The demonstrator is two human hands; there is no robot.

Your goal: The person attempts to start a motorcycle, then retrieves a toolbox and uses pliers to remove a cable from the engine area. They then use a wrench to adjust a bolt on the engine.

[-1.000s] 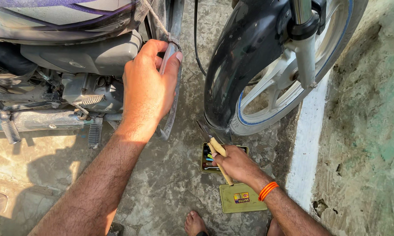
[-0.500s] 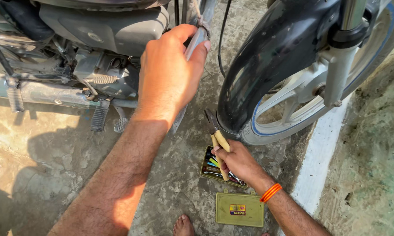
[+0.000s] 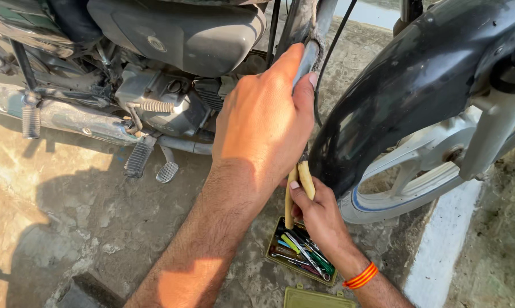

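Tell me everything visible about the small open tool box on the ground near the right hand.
The small olive-green rectangular tool box lies open on the rough concrete ground, just below the black front mudguard of the motorcycle. Its tray holds a jumble of thin metal tools, some with green, yellow and blue handles. Its matching lid lies nearer the camera, partly cut off by the frame edge. The right hand, gripping tan-handled pliers, hovers over the tray and hides part of it; whether it touches the box cannot be told.

Two hands (image 3: 263, 122), one motorcycle (image 3: 177, 40), one open tool case (image 3: 271, 254), one front wheel (image 3: 417, 171).
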